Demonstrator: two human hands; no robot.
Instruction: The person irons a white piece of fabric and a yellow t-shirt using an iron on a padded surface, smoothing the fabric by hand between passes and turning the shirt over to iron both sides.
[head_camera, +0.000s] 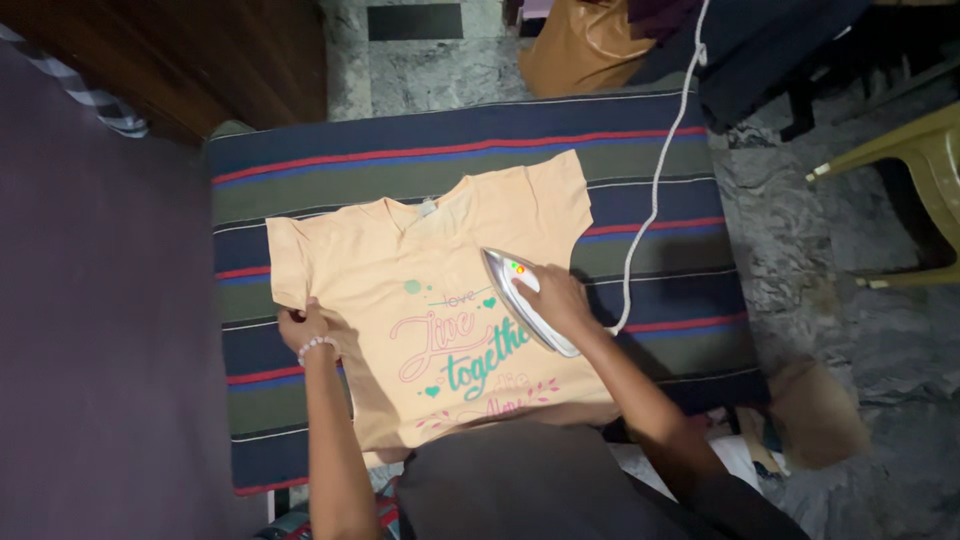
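Note:
A peach T-shirt with a printed pink and teal design lies flat on a striped blanket. My right hand grips the handle of a silver clothes iron, which rests on the shirt's right side with its tip toward the sleeve. My left hand, with a bead bracelet at the wrist, holds the shirt's left edge against the blanket.
The iron's white cord runs up and off the far right. A brown bag and dark cloth lie beyond the blanket. A yellow-green plastic chair stands on the stone floor at right. A dark purple surface fills the left.

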